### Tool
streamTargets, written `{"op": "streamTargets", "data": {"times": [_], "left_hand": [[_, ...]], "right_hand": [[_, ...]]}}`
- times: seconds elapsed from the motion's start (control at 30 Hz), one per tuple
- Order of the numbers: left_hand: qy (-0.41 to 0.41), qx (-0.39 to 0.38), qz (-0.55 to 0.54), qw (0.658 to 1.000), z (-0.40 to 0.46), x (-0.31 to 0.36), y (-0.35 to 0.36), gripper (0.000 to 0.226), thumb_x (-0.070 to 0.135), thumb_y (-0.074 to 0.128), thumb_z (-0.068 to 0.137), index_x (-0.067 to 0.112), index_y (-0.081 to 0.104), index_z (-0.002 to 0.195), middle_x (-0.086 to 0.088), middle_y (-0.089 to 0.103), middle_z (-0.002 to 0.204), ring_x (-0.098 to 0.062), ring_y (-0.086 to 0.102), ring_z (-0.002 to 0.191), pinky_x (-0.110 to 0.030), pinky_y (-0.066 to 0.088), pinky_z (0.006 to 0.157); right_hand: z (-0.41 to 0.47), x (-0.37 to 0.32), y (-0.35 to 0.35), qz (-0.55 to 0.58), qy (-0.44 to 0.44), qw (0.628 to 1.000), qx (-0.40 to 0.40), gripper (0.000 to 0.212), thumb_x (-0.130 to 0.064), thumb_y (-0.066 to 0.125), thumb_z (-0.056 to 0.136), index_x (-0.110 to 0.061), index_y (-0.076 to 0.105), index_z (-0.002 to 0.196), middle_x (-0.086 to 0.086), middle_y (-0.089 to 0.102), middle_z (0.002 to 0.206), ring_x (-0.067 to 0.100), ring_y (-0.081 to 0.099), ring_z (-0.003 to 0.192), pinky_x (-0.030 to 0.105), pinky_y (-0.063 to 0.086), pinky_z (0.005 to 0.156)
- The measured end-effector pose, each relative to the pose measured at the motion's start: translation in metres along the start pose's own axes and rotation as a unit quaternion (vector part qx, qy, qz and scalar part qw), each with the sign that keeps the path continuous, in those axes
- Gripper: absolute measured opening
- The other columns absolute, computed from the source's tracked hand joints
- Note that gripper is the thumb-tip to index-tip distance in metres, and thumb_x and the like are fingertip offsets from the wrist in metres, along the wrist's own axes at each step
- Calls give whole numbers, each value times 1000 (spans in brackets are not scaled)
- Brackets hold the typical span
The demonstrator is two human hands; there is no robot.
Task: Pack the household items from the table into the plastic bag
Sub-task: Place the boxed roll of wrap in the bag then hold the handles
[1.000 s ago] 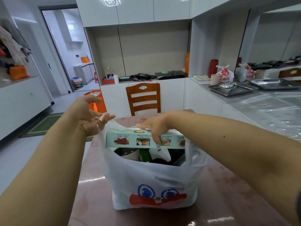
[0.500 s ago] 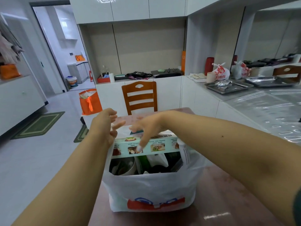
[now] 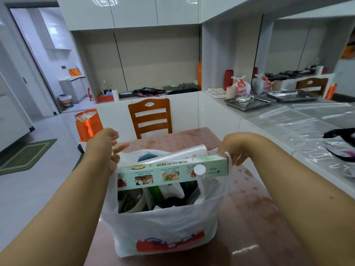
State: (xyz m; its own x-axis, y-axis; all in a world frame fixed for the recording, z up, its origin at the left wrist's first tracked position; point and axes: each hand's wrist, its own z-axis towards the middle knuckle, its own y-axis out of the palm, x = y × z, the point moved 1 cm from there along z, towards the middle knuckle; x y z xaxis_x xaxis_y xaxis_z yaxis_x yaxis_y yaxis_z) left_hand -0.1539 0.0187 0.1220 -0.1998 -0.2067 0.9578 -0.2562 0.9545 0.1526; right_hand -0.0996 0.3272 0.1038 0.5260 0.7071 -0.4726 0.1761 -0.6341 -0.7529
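Standing upright on the counter (image 3: 255,223), the bag (image 3: 163,223) is full, and both hands work at its mouth, I judge to gather the handles now that nothing loose shows on the bare surface around it. The left hand (image 3: 103,150) sits at the bag's left rim; its fingers (image 3: 121,147) spread loosely and reach over the plastic edge, with the thumb side pressed near the rim, but I cannot tell whether they actually pinch the handle. Just right of those fingers the box (image 3: 172,174) lies across the opening, too long to drop inside, so it props the mouth wide. Behind it rests a roll (image 3: 178,155), and in front a white-capped bottle (image 3: 200,176) pokes up. Beneath, a bowl (image 3: 132,201) and darker items fill the bottom. At the box's right end the right hand (image 3: 233,150) curls its fingers (image 3: 238,160) around the right handle, pulling it up past the box corner.
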Motion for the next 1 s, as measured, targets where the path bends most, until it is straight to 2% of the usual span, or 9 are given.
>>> {"op": "streamTargets", "data": {"times": [0.1, 0.27, 0.33, 0.57, 0.77, 0.83, 0.9, 0.93, 1.0], "left_hand": [[-7, -9, -5, 1000, -1, 0, -3, 36, 20, 54, 83, 18, 55, 119, -4, 58, 123, -19, 69, 91, -18, 37, 41], [3, -45, -37, 998, 5, 41, -13, 38, 16, 53, 83, 17, 53, 121, -20, 55, 127, -13, 60, 64, -12, 34, 31], [7, -70, -46, 996, 8, 65, -16, 25, 21, 46, 86, 14, 56, 108, -31, 54, 120, -9, 53, 53, -14, 34, 31], [40, -84, 6, 996, 21, 98, 4, 25, 27, 46, 89, 12, 60, 103, -23, 59, 112, -16, 66, 91, -12, 42, 47], [6, -62, 156, 986, 57, 58, 28, 34, 19, 57, 89, 9, 56, 121, -19, 63, 119, -20, 62, 77, -22, 47, 49], [109, -24, 398, 911, 60, 59, 35, 32, 29, 54, 93, 7, 58, 117, -17, 65, 110, -25, 63, 85, -31, 50, 63], [283, 38, 658, 697, 47, 56, 46, 43, 46, 49, 92, 12, 59, 116, -11, 64, 111, -26, 59, 96, -38, 51, 74], [352, 24, 694, 628, 37, 46, 54, 48, 52, 49, 91, 16, 58, 121, -8, 61, 119, -26, 57, 104, -41, 50, 82], [391, -113, 693, 595, 22, 10, 69, 51, 53, 51, 91, 26, 50, 133, 0, 56, 134, -22, 54, 116, -41, 49, 96]], "right_hand": [[5, -2, 4, 225, -27, 973, 51, 12, 7, 51, 86, 1, 59, 92, 16, 56, 76, 24, 55, 61, 37, 55, 65], [-23, -41, -28, 651, -126, 748, -27, 21, -8, 41, 88, -4, 50, 106, 20, 48, 104, 19, 49, 63, 19, 38, 40], [-34, -61, -42, 671, -172, 720, -27, 30, -16, 43, 84, -5, 51, 110, 26, 45, 121, 24, 55, 72, 19, 39, 38], [-21, -94, -75, 624, -219, 749, -37, 60, -39, 45, 88, -13, 38, 142, 21, 22, 154, 53, 45, 119, 26, 52, 47], [24, -85, -43, 566, -143, 812, -20, 58, -51, 44, 90, -12, 45, 133, 32, 45, 134, 45, 62, 102, 34, 55, 76], [28, -89, -45, 552, -150, 820, -14, 59, -55, 42, 89, -15, 45, 132, 31, 50, 126, 43, 63, 101, 36, 55, 80], [29, -95, -45, 547, -159, 822, -6, 60, -58, 42, 88, -17, 46, 130, 30, 52, 122, 42, 63, 101, 37, 56, 79], [31, -97, -44, 550, -160, 820, -2, 59, -59, 42, 88, -17, 47, 129, 29, 53, 122, 42, 64, 100, 37, 56, 81], [34, -100, -40, 556, -164, 815, 6, 59, -60, 41, 88, -17, 47, 128, 28, 52, 124, 41, 64, 99, 37, 56, 82]]}}
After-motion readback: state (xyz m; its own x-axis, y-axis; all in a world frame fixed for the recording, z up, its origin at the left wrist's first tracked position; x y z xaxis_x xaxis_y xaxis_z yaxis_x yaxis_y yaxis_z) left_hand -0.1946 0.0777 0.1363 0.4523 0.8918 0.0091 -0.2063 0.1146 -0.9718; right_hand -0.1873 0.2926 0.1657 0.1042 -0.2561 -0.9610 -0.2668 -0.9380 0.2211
